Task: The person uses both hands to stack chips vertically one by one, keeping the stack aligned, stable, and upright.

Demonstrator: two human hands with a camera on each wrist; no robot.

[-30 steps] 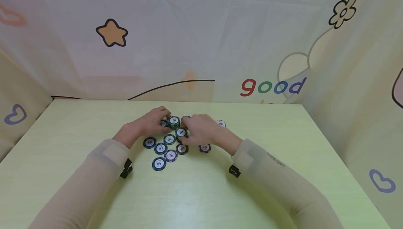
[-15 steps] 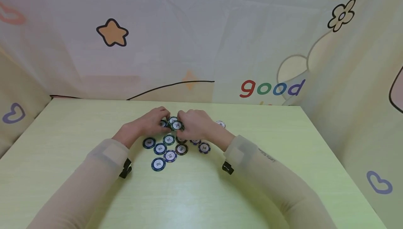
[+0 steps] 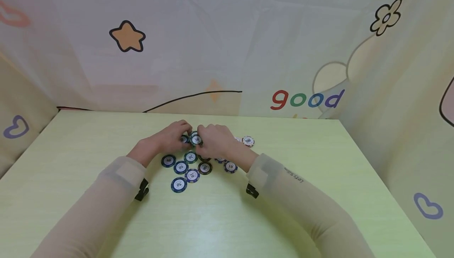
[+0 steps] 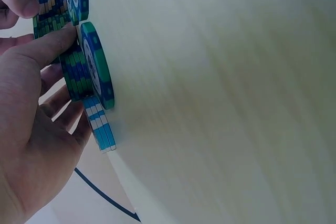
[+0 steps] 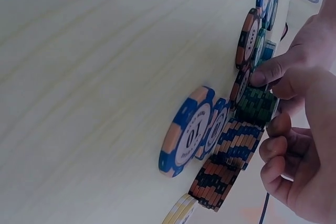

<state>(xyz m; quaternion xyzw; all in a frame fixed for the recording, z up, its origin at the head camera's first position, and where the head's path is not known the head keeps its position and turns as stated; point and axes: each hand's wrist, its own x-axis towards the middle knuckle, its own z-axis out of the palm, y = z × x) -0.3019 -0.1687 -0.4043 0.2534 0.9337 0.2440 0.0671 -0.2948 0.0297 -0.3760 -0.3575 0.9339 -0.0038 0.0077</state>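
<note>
In the head view my left hand holds a stack of green poker chips from the left, thumb in front and fingers behind. A green poker chip marked 20 sits at the top of that stack, slightly offset toward me. My right hand pinches this chip at its right edge. In the right wrist view, the left thumb touches the stack's near side, and the right hand's other fingers are curled. How many chips the right hand grips is hidden.
Loose chips lie nearer me, among them a blue 50 chip and 10 chips. Blue-and-orange and brown-and-black stacks stand right of the green one. White chips sit farther right. A printed curtain hangs behind the table.
My right hand has carried the green poker chip leftward from above the loose chips onto the green stack. The left hand has stayed around the stack.
</note>
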